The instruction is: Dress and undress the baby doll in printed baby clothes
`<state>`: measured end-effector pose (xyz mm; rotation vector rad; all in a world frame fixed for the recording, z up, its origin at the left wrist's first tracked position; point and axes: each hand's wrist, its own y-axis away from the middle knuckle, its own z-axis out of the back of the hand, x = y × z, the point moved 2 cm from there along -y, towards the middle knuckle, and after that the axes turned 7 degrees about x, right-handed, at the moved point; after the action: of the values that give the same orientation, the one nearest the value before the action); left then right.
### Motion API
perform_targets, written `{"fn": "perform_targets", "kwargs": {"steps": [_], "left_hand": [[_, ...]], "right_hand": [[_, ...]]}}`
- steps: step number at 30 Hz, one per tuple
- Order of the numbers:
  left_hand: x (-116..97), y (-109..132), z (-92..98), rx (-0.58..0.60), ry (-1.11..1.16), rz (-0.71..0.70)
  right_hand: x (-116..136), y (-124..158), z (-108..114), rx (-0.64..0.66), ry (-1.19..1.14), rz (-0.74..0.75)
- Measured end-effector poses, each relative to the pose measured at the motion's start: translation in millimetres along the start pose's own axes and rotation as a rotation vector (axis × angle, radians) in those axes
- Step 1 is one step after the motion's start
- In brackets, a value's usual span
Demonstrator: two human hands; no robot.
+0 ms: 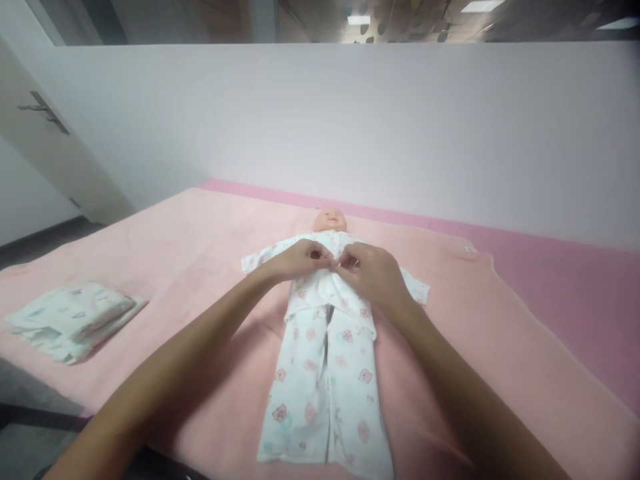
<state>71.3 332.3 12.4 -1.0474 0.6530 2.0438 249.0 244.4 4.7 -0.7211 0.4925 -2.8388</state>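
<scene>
A baby doll (331, 220) lies on its back on a pink blanket (210, 233), its head toward the wall. It wears a white patterned top (320, 293) and matching trousers (305, 380). Over the chest of the top, my left hand (303, 259) and my right hand (370, 267) meet, each with thumb and fingers pinched on the front edge of the top. Just what sits between the fingertips, fabric or a fastener, is too small to make out. Both sleeves stretch out to the sides, and the trouser legs point toward me.
A folded white patterned cloth (75, 317) lies at the left on the blanket. A darker pink surface (565, 287) shows beyond the blanket's right edge. Behind stands a white wall (320, 120) with a window above it. A door handle (40, 110) is at the far left.
</scene>
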Motion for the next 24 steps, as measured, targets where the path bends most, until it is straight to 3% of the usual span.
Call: {"fn": "perform_targets", "kwargs": {"steps": [4,14,17,20,24], "left_hand": [[5.1,-1.3,7.2,0.025,0.038,0.006],[3.2,2.3,6.7,-0.038,-0.051,-0.007],[7.3,-0.8,12.2,-0.058,-0.055,-0.008],[10.4,-12.6,18.9,-0.148,-0.043,0.026],[7.7,-33.3,21.0,-0.105,-0.025,0.087]], "right_hand": [[-7.8,0.5,-3.7,0.001,-0.064,0.093],[-14.6,1.5,-6.3,-0.033,-0.081,0.129],[-18.8,-3.3,3.4,0.006,-0.227,0.062],[-31.7,-17.6,12.4,0.047,-0.365,-0.104],[-49.5,-39.0,11.6,0.243,-0.428,-0.231]]}}
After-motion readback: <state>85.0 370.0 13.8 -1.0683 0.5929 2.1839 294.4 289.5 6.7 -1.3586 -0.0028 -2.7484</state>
